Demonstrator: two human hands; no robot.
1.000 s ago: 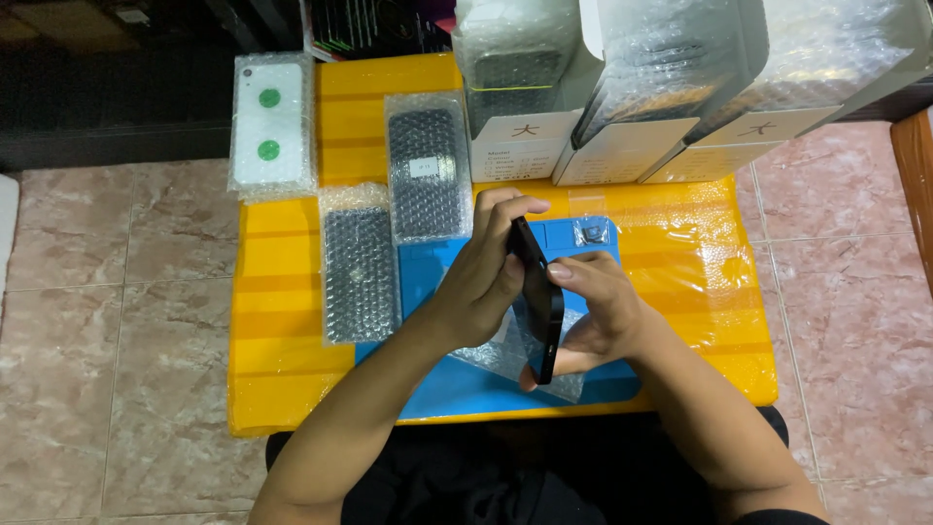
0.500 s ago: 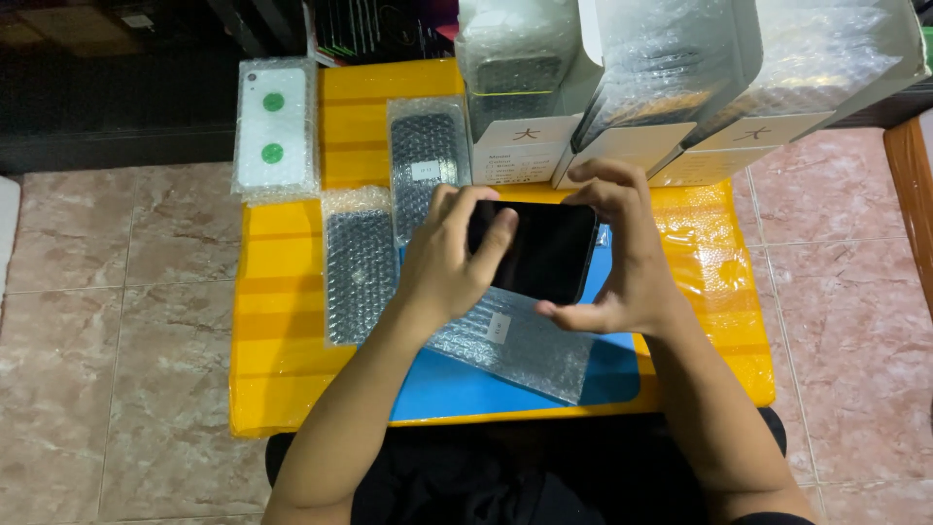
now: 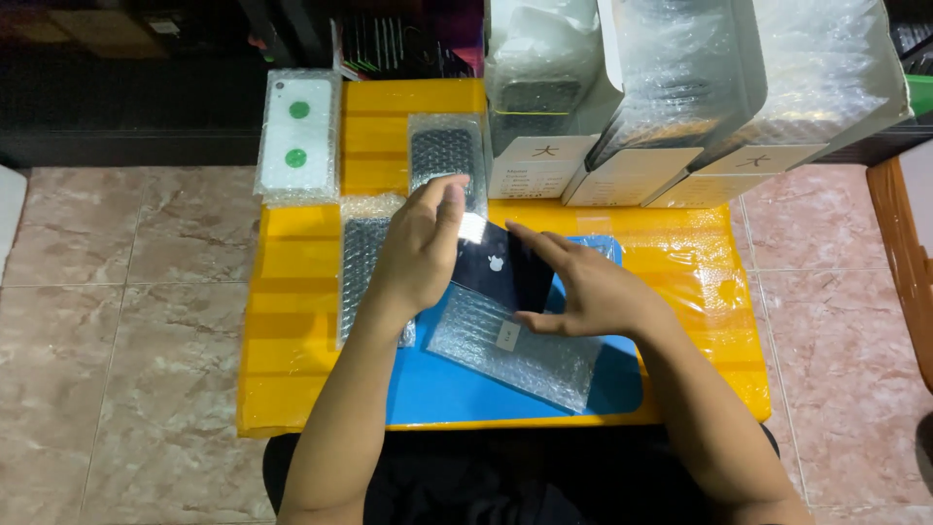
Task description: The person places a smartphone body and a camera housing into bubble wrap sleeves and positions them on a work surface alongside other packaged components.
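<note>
Left hand (image 3: 418,248) and right hand (image 3: 588,287) pinched black phone (image 3: 501,267) by edges, above bubble-wrap sleeve (image 3: 515,345) on blue mat (image 3: 437,389). Risk judged: light edge grip, glossy phone could slip.

phone's (image 3: 501,267) ends hidden by hands, boxes (image 3: 680,87) cut off above

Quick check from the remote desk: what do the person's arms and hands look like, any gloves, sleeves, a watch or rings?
Both arms are bare from elbow to wrist; no sleeve shows. The left hand and right hand wear no gloves, and no watch, bracelet or rings are visible. The fingers are uncovered. Dark clothing shows at the lap, below the table edge.
</note>
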